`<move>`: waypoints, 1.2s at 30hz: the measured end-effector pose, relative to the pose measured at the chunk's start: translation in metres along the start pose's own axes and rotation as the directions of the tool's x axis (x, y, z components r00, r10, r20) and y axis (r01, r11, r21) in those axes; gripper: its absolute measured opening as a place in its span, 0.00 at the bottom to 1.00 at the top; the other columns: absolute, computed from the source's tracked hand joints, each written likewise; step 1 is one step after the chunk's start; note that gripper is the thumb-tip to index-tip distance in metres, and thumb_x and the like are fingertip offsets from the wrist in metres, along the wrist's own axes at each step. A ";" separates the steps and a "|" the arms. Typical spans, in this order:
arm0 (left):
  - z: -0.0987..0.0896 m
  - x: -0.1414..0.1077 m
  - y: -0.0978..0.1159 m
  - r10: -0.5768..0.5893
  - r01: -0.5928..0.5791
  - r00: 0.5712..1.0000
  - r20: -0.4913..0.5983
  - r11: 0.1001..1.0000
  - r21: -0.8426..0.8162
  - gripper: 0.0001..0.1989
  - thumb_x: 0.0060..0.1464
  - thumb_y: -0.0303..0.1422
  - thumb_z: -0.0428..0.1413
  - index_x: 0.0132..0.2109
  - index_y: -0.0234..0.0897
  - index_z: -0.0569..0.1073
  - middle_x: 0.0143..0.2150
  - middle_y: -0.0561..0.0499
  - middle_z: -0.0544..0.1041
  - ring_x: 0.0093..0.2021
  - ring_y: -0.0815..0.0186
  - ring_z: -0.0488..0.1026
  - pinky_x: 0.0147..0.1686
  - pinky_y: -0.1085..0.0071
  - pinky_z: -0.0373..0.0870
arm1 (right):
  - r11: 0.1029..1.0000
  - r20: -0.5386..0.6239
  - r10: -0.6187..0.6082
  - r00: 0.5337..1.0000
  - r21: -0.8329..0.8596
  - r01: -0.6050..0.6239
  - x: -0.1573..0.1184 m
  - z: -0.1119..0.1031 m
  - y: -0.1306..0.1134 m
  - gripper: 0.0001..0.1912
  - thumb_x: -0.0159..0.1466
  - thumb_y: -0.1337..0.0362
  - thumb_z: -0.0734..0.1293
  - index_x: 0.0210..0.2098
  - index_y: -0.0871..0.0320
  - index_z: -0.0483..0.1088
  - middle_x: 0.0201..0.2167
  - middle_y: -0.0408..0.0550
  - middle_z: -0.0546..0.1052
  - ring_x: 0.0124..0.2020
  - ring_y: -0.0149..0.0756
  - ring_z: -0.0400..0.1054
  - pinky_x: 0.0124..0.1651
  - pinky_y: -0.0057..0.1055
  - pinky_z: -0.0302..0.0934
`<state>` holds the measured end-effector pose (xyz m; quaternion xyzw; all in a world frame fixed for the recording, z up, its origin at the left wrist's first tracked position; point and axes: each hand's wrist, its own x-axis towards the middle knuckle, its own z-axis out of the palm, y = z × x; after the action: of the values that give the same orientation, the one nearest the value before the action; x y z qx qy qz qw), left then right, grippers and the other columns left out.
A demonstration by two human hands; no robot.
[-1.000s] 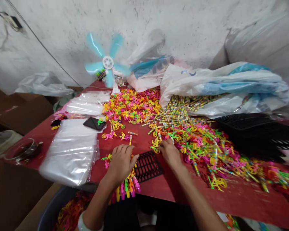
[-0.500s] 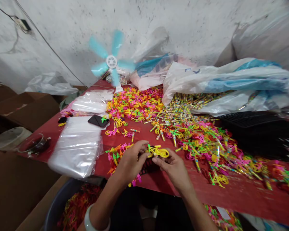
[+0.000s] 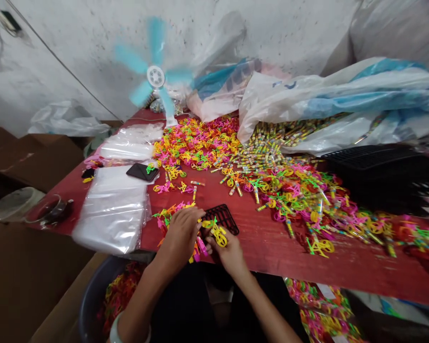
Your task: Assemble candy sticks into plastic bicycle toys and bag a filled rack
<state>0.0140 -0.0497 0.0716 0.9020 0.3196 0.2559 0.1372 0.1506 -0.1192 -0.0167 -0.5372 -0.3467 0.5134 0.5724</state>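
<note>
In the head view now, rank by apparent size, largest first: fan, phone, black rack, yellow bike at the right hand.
1. Fan
2. Black rack, though partly hidden
3. Phone and yellow bike: not ranked; they look close, and the bike is nearer the camera.

Yellow-and-green toy bicycle point(image 3: 219, 236), black grid-patterned tray point(image 3: 230, 217), red tabletop point(image 3: 268, 247), light-blue fan blades point(image 3: 156, 40).

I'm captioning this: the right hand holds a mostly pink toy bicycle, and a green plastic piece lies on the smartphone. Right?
Not quite: in the head view, the toy bicycle in the right hand is mostly yellow, not pink. The green plastic piece does lie on the smartphone.
</note>
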 end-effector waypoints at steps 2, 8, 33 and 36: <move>0.004 -0.004 -0.003 0.015 -0.015 1.000 0.004 1.000 0.015 0.14 0.62 0.26 0.44 0.51 0.40 0.69 0.51 0.47 0.77 0.55 0.61 0.70 0.56 0.55 0.65 | 0.992 -0.020 -0.068 0.997 -0.104 0.065 -0.001 0.003 0.004 0.10 0.56 0.57 0.68 0.35 0.55 0.71 0.21 0.40 0.73 0.20 0.33 0.67 0.23 0.28 0.64; 0.008 -0.006 -0.002 -0.022 0.022 1.000 0.012 0.999 0.025 0.19 0.61 0.24 0.44 0.55 0.42 0.68 0.54 0.47 0.76 0.57 0.62 0.69 0.58 0.55 0.62 | 0.971 -0.036 -0.125 0.991 -0.210 0.115 -0.002 0.000 0.005 0.09 0.57 0.66 0.63 0.37 0.55 0.72 0.28 0.43 0.75 0.18 0.30 0.64 0.19 0.25 0.60; 0.008 -0.004 0.017 -0.086 0.078 0.994 0.066 0.989 0.124 0.09 0.60 0.31 0.50 0.42 0.41 0.76 0.48 0.51 0.79 0.60 0.56 0.65 0.63 0.48 0.52 | 0.561 -0.124 -0.275 0.953 -0.826 0.055 0.057 -0.037 -0.049 0.10 0.64 0.70 0.60 0.39 0.56 0.73 0.38 0.49 0.77 0.39 0.36 0.72 0.42 0.29 0.62; 0.006 -0.006 0.018 -0.090 0.082 0.993 0.073 0.991 0.105 0.09 0.61 0.30 0.50 0.41 0.41 0.76 0.48 0.52 0.79 0.61 0.55 0.65 0.62 0.47 0.53 | 0.555 -0.313 -0.283 0.907 -0.824 -0.111 0.094 -0.054 -0.065 0.09 0.63 0.70 0.61 0.41 0.61 0.71 0.42 0.60 0.74 0.43 0.45 0.71 0.42 0.36 0.61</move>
<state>0.0227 -0.0673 0.0713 0.9025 0.3652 0.1979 0.1140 0.2377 -0.0363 0.0217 -0.8190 -0.4444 0.1354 0.3369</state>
